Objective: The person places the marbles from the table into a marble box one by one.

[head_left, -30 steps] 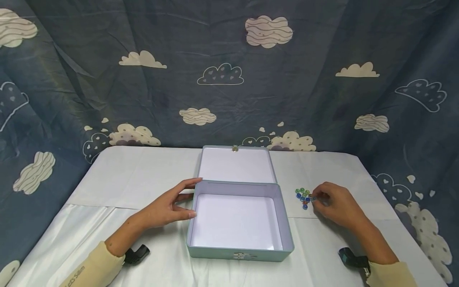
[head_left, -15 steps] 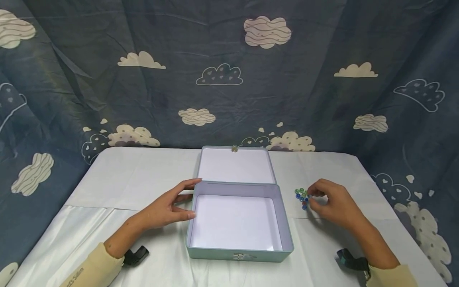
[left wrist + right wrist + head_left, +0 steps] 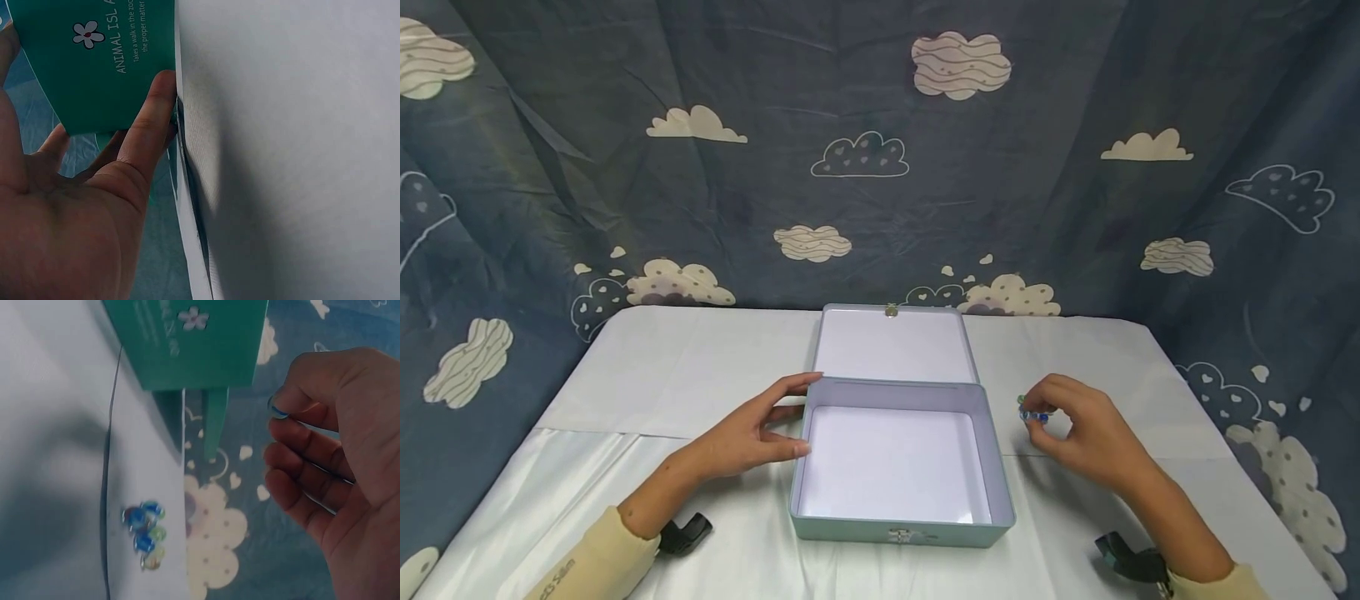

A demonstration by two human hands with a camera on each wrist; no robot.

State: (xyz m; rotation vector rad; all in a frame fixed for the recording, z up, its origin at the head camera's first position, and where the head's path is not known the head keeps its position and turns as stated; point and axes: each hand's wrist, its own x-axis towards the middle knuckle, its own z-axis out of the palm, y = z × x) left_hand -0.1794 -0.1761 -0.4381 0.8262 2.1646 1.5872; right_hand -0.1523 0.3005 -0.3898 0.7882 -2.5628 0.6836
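Observation:
A pale teal tin box [image 3: 1002,475] stands open in the middle of the table, its lid [image 3: 895,346] laid back flat behind it and its white inside bare. My left hand [image 3: 797,414] rests against the box's left wall with straight fingers [image 3: 147,125] pressed to the teal side [image 3: 94,62]. To the right of the box my right hand [image 3: 1043,413] is lifted a little off the table and pinches a small blue glass bead [image 3: 277,414] between thumb and forefinger. Below it lies a small pile of blue and green beads [image 3: 145,531], mostly hidden by the hand in the head view.
A white cloth covers the table [image 3: 647,375]. A dark blue curtain with cloud prints [image 3: 880,167] hangs close behind it and at both sides. The box's teal outer wall [image 3: 187,344] stands just left of the beads.
My right hand has risen from the bead pile with one blue bead pinched and has drifted slightly left towards the box. The left hand and the box have stayed put.

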